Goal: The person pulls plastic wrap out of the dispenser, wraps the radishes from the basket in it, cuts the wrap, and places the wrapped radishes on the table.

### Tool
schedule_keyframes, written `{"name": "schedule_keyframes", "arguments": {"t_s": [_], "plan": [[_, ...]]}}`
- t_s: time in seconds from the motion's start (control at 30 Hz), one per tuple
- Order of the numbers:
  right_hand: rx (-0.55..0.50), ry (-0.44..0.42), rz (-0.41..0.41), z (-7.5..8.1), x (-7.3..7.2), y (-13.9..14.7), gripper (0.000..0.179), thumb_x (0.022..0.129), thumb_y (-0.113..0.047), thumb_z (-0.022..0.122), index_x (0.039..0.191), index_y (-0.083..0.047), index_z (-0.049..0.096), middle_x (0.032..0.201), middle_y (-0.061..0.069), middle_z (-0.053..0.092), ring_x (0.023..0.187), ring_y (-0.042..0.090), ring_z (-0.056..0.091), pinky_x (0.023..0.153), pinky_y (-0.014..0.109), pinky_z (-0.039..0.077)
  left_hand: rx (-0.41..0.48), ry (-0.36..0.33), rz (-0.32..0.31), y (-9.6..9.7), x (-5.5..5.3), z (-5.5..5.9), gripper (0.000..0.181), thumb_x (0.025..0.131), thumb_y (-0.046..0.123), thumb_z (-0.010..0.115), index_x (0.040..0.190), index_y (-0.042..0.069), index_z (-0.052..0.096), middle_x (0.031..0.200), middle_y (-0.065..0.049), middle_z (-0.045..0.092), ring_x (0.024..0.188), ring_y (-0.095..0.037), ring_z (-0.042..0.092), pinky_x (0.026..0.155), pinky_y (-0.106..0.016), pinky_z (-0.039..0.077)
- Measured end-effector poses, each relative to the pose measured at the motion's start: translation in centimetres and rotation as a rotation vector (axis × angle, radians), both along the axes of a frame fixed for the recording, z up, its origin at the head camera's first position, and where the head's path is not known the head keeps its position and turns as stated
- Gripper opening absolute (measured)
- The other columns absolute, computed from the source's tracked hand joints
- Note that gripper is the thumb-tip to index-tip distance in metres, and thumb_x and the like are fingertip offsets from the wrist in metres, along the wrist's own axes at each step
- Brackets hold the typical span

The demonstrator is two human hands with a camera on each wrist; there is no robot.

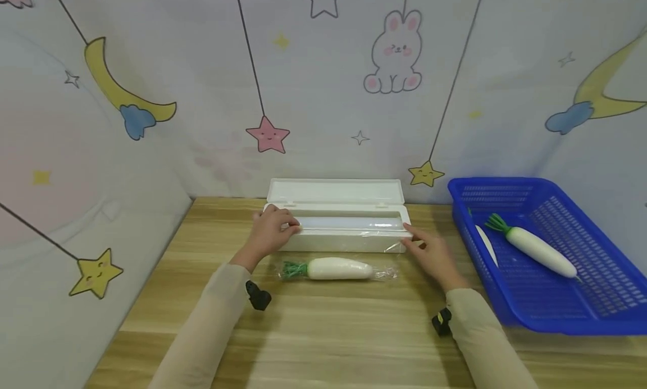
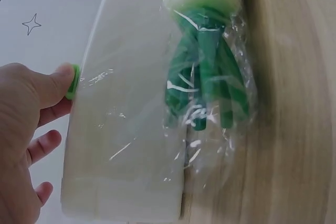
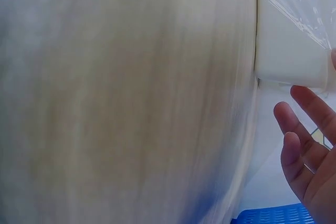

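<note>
A white cling film box (image 1: pixel 323 243) stands with its lid (image 1: pixel 336 192) swung up, and a film roll (image 1: pixel 349 223) lies inside. My left hand (image 1: pixel 270 232) is at the box's left end; its thumb and forefinger pinch a small green slider (image 2: pixel 75 81) on the top edge. At the opposite end, my right hand (image 1: pixel 432 260) grips the corner between thumb and forefinger, other fingers loosely bent. Clear film (image 3: pixel 299 3) hangs over the front there. Just before the box lies a white radish (image 1: pixel 340 269) with green stalks, wrapped in film.
On the right is a blue plastic basket (image 1: pixel 510 316) holding an unwrapped white radish (image 1: pixel 541 251) and a white knife-like piece (image 1: pixel 487 246). A patterned cloth (image 1: pixel 323 108) hangs behind the wooden table (image 1: pixel 343 338).
</note>
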State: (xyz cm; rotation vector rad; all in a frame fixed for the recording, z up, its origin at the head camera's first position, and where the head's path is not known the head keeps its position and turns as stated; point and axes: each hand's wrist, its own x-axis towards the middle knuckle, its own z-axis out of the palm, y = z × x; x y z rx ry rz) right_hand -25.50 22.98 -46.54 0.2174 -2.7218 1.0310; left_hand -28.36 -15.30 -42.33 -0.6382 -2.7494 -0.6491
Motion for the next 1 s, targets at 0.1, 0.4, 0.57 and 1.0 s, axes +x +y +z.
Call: {"name": "schedule_keyframes", "arguments": {"t_s": [0.1, 0.4, 0.57, 1.0], "plan": [[0.013, -0.008, 0.017, -0.1, -0.1, -0.2, 0.042, 0.092, -0.028, 0.066, 0.131, -0.013, 0.061, 0.100, 0.016, 0.070, 0.078, 0.026, 0.064, 0.070, 0.039, 0.050, -0.024, 0.019, 0.016, -1.2, 0.1, 0.0, 0.011, 0.088, 0.027, 0.070, 0.089, 0.018, 0.075, 0.094, 0.003, 0.070, 0.089, -0.022, 0.049, 0.083, -0.054, 0.029], [0.051, -0.022, -0.006, 0.5, 0.0, 0.7, 0.043, 0.092, -0.028, 0.065, 0.132, -0.013, 0.059, 0.100, 0.016, 0.070, 0.080, 0.027, 0.063, 0.069, 0.039, 0.050, -0.047, -0.015, 0.066, -3.4, 0.3, 0.7, 0.010, 0.089, 0.026, 0.069, 0.090, 0.018, 0.075, 0.103, -0.001, 0.069, 0.103, -0.028, 0.051, 0.090, -0.059, 0.027], [0.052, -0.028, 0.008, 0.3, -0.1, 0.5, 0.044, 0.092, -0.030, 0.065, 0.133, -0.015, 0.059, 0.101, 0.015, 0.070, 0.080, 0.027, 0.064, 0.071, 0.041, 0.051, -0.045, -0.013, 0.074, -3.8, 0.4, 0.5, 0.008, 0.088, 0.024, 0.070, 0.088, 0.017, 0.075, 0.099, -0.001, 0.069, 0.099, -0.027, 0.051, 0.089, -0.058, 0.027], [0.041, -0.036, 0.003, 0.6, 0.2, 0.3, 0.044, 0.092, -0.031, 0.065, 0.133, -0.015, 0.059, 0.100, 0.015, 0.071, 0.081, 0.027, 0.064, 0.070, 0.039, 0.050, -0.072, 0.001, 0.098, -5.4, 0.5, 0.3, 0.008, 0.088, 0.022, 0.070, 0.090, 0.015, 0.074, 0.099, -0.003, 0.069, 0.103, -0.030, 0.053, 0.089, -0.060, 0.030]]}}
